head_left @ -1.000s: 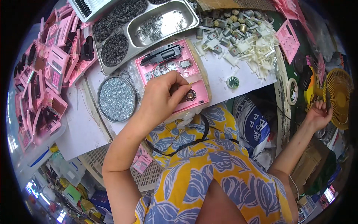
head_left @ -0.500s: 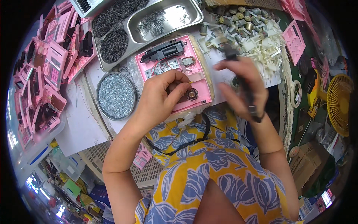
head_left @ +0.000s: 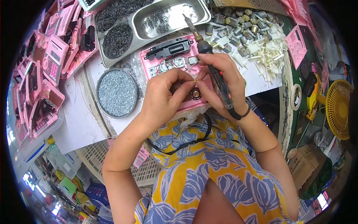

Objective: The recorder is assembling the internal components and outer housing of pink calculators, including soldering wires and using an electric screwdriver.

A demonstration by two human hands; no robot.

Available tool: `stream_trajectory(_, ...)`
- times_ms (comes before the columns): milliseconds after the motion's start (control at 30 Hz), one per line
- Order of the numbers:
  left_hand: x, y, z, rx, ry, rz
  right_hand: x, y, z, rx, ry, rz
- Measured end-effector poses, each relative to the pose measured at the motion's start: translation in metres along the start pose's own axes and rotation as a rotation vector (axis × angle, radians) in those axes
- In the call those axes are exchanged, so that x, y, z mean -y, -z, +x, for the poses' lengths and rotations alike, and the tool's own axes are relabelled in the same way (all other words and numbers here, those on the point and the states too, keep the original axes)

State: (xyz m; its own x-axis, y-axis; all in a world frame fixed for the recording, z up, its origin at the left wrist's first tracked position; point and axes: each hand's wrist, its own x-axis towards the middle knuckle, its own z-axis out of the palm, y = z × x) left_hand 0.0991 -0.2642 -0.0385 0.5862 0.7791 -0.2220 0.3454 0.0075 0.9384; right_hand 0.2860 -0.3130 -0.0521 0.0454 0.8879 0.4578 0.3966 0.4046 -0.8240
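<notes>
A pink plastic housing (head_left: 160,59) lies open on the table edge before me, with a black module (head_left: 167,49), thin wires and a small round motor (head_left: 195,93) inside. My left hand (head_left: 162,97) rests on the housing and pinches a tiny yellowish piece (head_left: 194,80) between thumb and forefinger. My right hand (head_left: 220,80) meets it there, fingertips touching the same piece, while gripping a soldering iron (head_left: 209,56) along the palm, its tip pointing away toward the metal tray.
A metal tray (head_left: 203,11) with dark springs sits at the back. A round tin of small screws (head_left: 117,92) lies left. Pink housings (head_left: 44,67) pile at far left. Small motors and white plastic parts (head_left: 257,41) lie right. A yellow fan (head_left: 341,108) stands far right.
My right hand came back from the far right beside the fan, brought the soldering iron over the table, and now joins the left hand at the housing. The left hand stayed put.
</notes>
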Motion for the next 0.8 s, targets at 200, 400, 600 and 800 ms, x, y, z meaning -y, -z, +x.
stream_trajectory(200, 0.003, -0.001, -0.002, -0.019, 0.0, -0.074, 0.0, -0.001, 0.002, 0.011, 0.026, -0.039)
stream_trajectory(400, 0.002, 0.0, -0.002, -0.01, 0.011, -0.049, -0.005, -0.007, 0.003, 0.003, 0.075, -0.015)
stream_trajectory(600, 0.003, 0.0, -0.002, 0.005, 0.066, -0.123, -0.009, -0.006, -0.011, 0.039, 0.029, -0.035)
stream_trajectory(800, 0.003, -0.004, 0.0, -0.037, -0.181, 0.182, 0.0, 0.037, -0.005, -0.009, 0.135, -0.062)
